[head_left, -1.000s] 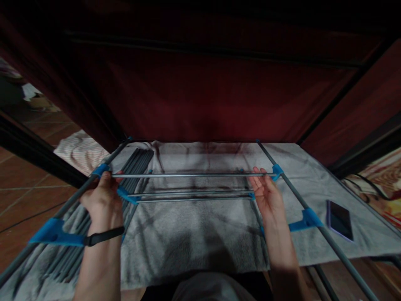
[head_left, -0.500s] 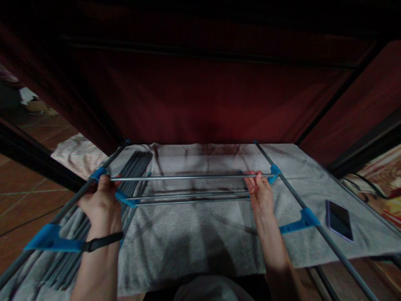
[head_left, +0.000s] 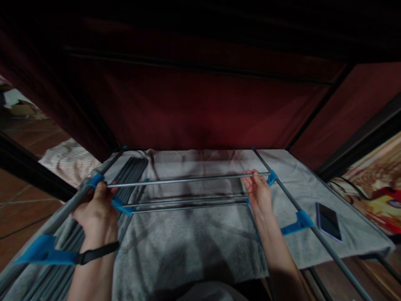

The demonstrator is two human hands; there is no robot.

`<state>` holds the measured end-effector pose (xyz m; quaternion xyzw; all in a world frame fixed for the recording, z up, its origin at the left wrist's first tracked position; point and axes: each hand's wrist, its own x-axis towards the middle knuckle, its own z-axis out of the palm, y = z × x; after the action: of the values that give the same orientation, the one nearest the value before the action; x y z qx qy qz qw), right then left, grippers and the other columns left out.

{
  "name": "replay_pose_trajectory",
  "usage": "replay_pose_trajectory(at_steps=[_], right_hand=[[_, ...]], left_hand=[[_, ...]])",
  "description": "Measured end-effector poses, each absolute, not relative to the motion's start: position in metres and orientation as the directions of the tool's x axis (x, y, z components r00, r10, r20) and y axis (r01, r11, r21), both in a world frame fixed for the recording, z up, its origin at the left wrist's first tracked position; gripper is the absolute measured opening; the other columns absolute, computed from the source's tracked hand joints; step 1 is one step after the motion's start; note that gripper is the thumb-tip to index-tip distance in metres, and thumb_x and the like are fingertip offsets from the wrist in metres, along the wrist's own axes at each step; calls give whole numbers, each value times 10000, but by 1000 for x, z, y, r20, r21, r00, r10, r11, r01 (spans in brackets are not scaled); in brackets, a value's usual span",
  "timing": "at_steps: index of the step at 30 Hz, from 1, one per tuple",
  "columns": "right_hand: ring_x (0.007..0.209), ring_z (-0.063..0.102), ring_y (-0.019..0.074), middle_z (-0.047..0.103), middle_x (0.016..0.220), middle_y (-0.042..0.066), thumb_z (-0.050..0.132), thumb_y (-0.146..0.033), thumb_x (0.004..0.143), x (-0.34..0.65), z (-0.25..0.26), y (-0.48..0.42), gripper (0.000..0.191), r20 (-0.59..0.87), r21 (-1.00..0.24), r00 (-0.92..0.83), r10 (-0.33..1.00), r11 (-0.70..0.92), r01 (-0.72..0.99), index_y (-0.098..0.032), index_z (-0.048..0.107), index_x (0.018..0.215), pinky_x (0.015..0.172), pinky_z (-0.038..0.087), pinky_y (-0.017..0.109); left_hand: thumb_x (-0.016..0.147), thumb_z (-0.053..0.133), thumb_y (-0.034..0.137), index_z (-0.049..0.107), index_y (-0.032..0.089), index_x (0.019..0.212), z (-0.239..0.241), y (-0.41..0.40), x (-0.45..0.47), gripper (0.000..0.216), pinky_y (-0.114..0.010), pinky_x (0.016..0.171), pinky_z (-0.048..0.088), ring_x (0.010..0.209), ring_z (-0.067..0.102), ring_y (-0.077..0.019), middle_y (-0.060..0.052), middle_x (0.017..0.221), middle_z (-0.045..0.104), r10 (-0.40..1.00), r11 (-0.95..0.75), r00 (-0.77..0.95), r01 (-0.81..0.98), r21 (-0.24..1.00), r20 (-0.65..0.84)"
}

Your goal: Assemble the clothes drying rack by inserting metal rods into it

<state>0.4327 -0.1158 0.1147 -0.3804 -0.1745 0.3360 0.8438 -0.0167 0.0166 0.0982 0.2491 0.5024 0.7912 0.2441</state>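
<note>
A thin grey metal crossbar [head_left: 188,180] spans a rack frame between two blue plastic connectors [head_left: 271,177]. My left hand [head_left: 94,211] grips the bar's left end beside the left blue connector [head_left: 95,180]. A black band circles that wrist. My right hand [head_left: 258,193] is closed around the bar's right end, just left of the right connector. Two lower bars [head_left: 184,203] run parallel underneath. The frame's long side rails [head_left: 313,232] slope toward me on both sides.
A grey towel [head_left: 194,238] lies under the frame. A bundle of loose grey rods [head_left: 133,169] rests at the left. A dark phone [head_left: 328,220] lies on the towel at right. Dark red fabric panels [head_left: 200,104] rise behind. Tiled floor shows at left.
My right hand, open beside the bar a second ago, has closed around its right end. The view has shifted slightly; the left hand keeps its grip.
</note>
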Motion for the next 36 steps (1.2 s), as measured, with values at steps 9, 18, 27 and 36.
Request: replay_pose_trajectory(at_steps=[9, 18, 27, 36], right_hand=[[863, 759, 142, 756, 905, -24, 942, -323, 676, 438, 81, -128, 321, -25, -765, 770, 637, 484, -425, -251, 655, 799, 822, 673, 331], [877, 746, 106, 751, 997, -39, 994, -393, 589, 437, 86, -121, 577, 7, -725, 930, 367, 642, -248, -257, 508, 869, 804, 647, 254], [1005, 765, 158, 765, 1083, -19, 956, -374, 654, 440, 78, -136, 700, -37, -761, 966, 258, 620, -194, -306, 465, 1148, 869, 649, 332], [1039, 756, 171, 739, 1042, -25, 918, -329, 689, 458, 88, -134, 653, 76, -793, 903, 423, 574, -203, -306, 560, 1235, 922, 618, 365]], left_hand=[[659, 850, 158, 471, 193, 776, 102, 15, -12, 398, -387, 725, 696, 734, 663, -143, 41, 805, 575, 614, -348, -782, -145, 926, 108], [629, 900, 199, 461, 193, 802, 96, 13, -7, 472, -281, 600, 639, 741, 677, -153, 33, 797, 582, 664, -366, -736, -172, 914, 127], [593, 905, 262, 435, 209, 758, 92, 18, -11, 502, -349, 600, 657, 739, 664, -166, 37, 794, 583, 642, -363, -747, -101, 926, 170], [599, 880, 226, 489, 202, 724, 99, 12, -2, 411, -508, 810, 691, 716, 647, -165, 40, 767, 566, 605, -382, -778, -97, 919, 170]])
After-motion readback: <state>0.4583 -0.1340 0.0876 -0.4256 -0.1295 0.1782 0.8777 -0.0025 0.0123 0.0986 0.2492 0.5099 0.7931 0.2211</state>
